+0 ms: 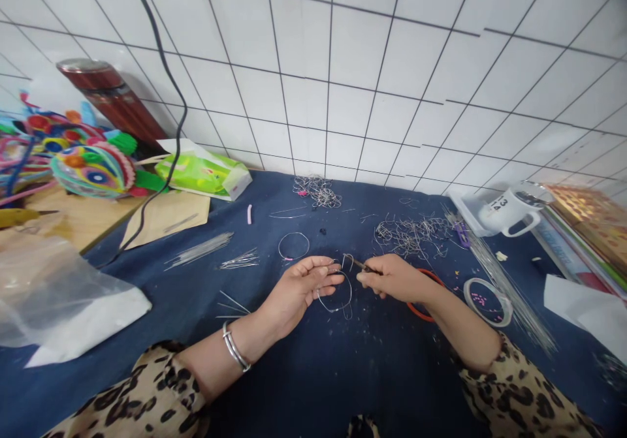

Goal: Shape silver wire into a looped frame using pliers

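Note:
My left hand (pixel 301 288) is closed in a pinch on a thin wire ring (pixel 351 292), which hangs below the fingertips over the blue cloth. My right hand (pixel 392 275) wraps round a small pair of pliers (pixel 361 266), with their dark narrow jaws pointing left at a bent wire end by the ring's top. Whether the jaws touch the wire I cannot tell. Just beyond my left hand lies another wire ring (pixel 294 234) with a pink bit on it. An orange-red ring (pixel 425 314) sits partly under my right forearm.
Tangled wire (pixel 411 235) and a second tangle (pixel 317 191) lie toward the tiled wall. Straight wires (pixel 200 250) are left; long ones (pixel 514 294) are right, near a round dish (pixel 467 284) with pink beads. A white mug (pixel 514 209) and a red thermos (pixel 115 102) stand behind.

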A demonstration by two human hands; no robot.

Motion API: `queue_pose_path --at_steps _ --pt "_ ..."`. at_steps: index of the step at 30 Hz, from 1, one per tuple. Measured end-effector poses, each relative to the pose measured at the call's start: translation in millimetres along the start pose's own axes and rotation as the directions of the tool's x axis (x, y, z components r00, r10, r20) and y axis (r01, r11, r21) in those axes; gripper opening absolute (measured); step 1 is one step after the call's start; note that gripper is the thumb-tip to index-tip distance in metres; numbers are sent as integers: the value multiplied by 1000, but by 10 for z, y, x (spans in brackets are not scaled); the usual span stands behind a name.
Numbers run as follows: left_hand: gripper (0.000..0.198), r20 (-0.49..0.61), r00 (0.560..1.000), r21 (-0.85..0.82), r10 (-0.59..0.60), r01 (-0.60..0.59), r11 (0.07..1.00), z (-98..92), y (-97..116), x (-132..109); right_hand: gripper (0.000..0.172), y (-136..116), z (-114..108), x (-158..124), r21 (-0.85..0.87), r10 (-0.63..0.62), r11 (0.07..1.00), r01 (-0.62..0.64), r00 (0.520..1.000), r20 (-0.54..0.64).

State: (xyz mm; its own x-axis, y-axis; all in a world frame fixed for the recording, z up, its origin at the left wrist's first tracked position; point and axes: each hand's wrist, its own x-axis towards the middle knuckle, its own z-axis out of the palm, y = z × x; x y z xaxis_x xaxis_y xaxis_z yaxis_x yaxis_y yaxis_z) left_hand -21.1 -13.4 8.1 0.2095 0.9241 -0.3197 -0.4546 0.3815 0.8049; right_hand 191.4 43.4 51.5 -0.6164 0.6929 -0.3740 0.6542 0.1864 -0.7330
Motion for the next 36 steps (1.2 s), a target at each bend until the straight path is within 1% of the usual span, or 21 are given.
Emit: queue_pose_path --at_steps 2,4,6,8,10,12,16,19,21,24,28,31,36 --pt "24 -6 1000 8 0 0 1000 1 1 -1 34 19 -70 -23 -23 34 999 -33 999 42" --pt "24 -13 1000 19 1 -1 1000 3 0 -2 35 34 -135 -40 -86 58 995 -50 994 93" --pt "24 -18 1000 30 -1 1 1000 7 0 -3 37 38 -181 -47 -196 83 979 -55 987 141" --pt "24 -21 1000 42 -7 8 999 12 2 -3 38 24 -199 -51 -340 113 939 -53 981 159" --pt "25 -20 1000 49 -19 19 999 16 4 -3 39 -7 -187 -61 -493 122 869 -46 985 124" --pt "25 -14 999 52 -31 32 998 17 5 -1 38 -49 -154 -89 -620 104 783 -42 993 64" --pt "25 12 999 53 -52 51 997 9 0 7 33 -129 -98 -191 -753 104 652 -91 994 -30" --pt "25 25 998 59 -62 60 996 6 -3 10 28 -158 -111 -256 -797 126 584 -153 987 -97" --pt "25 28 997 74 -69 66 995 10 -1 10 28 -165 -127 -272 -804 106 573 -160 987 -121" --pt "25 32 997 93 -75 72 993 19 5 6 29 -173 -117 -254 -798 22 594 -101 994 -110" --pt "25 43 996 99 -78 74 992 26 4 4 29 -183 -29 -185 -779 -55 626 -24 996 -75" --pt "25 51 996 97 -78 73 993 23 -4 4 29 -179 35 -131 -772 -81 635 -18 993 -89" --pt "25 48 996 96 -76 72 993 19 -9 1 27 -158 65 -90 -776 -76 630 -16 994 -82"
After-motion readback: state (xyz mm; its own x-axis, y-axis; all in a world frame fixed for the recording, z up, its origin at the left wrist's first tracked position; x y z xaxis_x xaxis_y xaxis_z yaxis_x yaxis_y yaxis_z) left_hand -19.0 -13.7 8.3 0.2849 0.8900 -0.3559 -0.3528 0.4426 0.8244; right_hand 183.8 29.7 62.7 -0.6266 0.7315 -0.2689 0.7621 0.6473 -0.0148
